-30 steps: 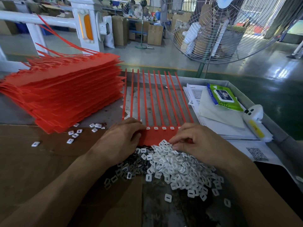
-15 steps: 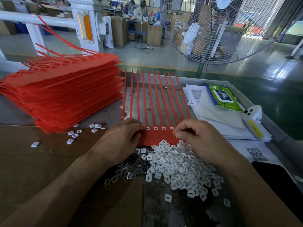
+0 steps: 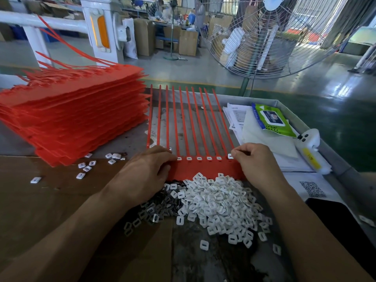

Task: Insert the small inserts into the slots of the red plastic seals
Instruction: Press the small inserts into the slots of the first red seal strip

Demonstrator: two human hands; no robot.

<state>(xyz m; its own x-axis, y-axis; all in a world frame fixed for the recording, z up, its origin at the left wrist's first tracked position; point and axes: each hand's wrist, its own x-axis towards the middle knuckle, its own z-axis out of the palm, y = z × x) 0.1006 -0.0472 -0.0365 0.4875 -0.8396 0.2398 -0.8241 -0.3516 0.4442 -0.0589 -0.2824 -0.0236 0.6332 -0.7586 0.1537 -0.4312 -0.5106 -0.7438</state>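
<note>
Right hand (image 3: 257, 165) pinches insert (image 3: 230, 156) at seal sheet (image 3: 205, 169) edge; left hand (image 3: 146, 171) presses flat.

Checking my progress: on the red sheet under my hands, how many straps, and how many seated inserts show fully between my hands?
Straps: 10
Seated inserts: 5
Total: 15
One more insert is at the right hand fingertips; another peeks out by the left hand.
</note>
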